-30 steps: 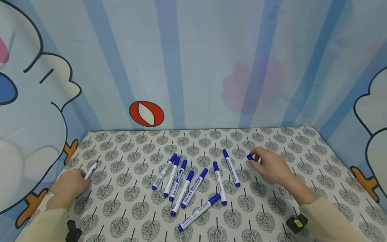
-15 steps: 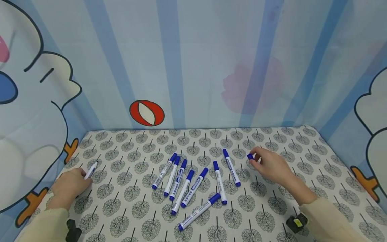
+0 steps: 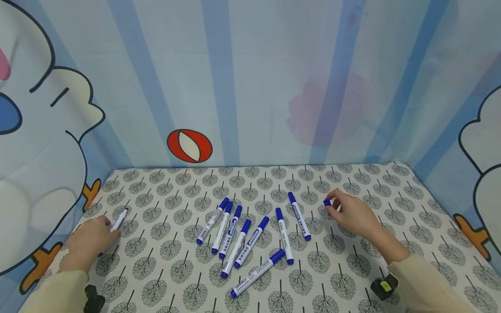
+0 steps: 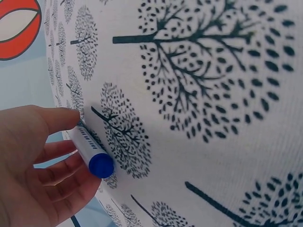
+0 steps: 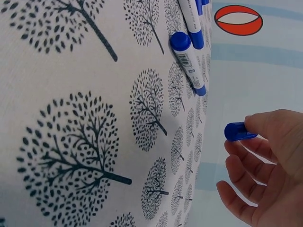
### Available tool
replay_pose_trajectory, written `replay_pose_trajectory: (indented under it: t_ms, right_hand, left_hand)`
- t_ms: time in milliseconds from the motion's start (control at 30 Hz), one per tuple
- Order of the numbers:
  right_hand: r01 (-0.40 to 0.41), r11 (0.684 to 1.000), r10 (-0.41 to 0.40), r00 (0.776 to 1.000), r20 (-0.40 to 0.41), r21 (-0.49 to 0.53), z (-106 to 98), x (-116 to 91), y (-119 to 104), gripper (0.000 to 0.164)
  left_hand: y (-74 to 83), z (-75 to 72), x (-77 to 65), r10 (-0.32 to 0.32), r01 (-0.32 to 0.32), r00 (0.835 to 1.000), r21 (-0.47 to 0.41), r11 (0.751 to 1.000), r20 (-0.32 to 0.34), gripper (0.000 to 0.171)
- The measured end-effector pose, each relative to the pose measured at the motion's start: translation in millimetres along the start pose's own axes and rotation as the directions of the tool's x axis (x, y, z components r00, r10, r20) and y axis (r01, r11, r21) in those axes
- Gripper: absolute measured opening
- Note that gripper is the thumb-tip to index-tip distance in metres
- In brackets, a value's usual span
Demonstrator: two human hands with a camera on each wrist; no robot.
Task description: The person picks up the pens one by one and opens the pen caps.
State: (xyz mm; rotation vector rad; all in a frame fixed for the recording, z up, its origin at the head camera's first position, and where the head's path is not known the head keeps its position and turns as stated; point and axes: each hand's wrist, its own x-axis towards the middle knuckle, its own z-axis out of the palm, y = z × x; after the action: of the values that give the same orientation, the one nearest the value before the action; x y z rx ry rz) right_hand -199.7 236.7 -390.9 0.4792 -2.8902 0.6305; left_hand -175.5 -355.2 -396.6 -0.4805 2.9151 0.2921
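At the left of the cloth my left hand (image 3: 91, 237) pinches an uncapped white marker (image 3: 118, 220) between thumb and fingers. Its bare tip points away from me, and in the left wrist view the marker's blue end (image 4: 102, 165) faces the camera, close to the cloth. Over the right side, my right hand (image 3: 354, 213) holds a small blue marker cap (image 5: 236, 131) by thumb and forefinger, its other fingers loosely bent. Between the hands lie several capped markers: a slanted group (image 3: 233, 234) at centre, one marker (image 3: 258, 274) in front, and two to the right, including the nearest to my right hand (image 3: 299, 217).
A tree-print cloth (image 3: 164, 278) covers the table. Behind it hangs a blue striped curtain (image 3: 258, 87) printed with a red ball (image 3: 189, 146). Cartoon-printed side panels stand left and right. A black camera mount (image 3: 384, 287) sits at the right wrist.
My right hand has shifted slightly right with the cap. The left hand has barely moved, and the marker's blue end now peeks out below it. The markers on the cloth lie as before.
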Motion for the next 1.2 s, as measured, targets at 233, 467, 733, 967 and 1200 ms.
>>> replay_pose_trajectory:
  t_ms: [233,467,733,967,1200]
  right_hand:
    - [-0.038,0.999,0.038,0.999,0.016,0.003,2.9,1.3,8.4,0.024]
    - [-0.066,0.998,0.065,0.997,0.049,0.02,3.1,0.3,15.9,0.027]
    - [-0.095,0.995,0.094,0.993,0.067,0.004,6.8,-1.2,24.3,0.024]
    - [-0.129,0.991,0.132,0.984,0.122,-0.033,8.2,-1.5,27.6,0.024]
    - [-0.165,0.986,0.169,0.974,0.149,-0.037,11.0,-1.3,32.3,0.024]
  left_hand:
    - [2.5,-5.9,-0.8,0.036,-0.036,0.999,-0.015,0.999,-0.013,0.052]
    - [16.8,-9.8,-4.6,0.108,-0.108,0.992,-0.003,0.994,-0.066,0.05]
    - [39.0,-6.4,-11.5,0.217,-0.221,0.962,-0.01,0.975,-0.167,0.04]
    - [58.8,-3.4,-13.9,0.28,-0.283,0.948,0.0,0.959,-0.151,0.038]
    - [80.0,2.0,-19.0,0.333,-0.34,0.927,-0.013,0.94,-0.17,0.033]
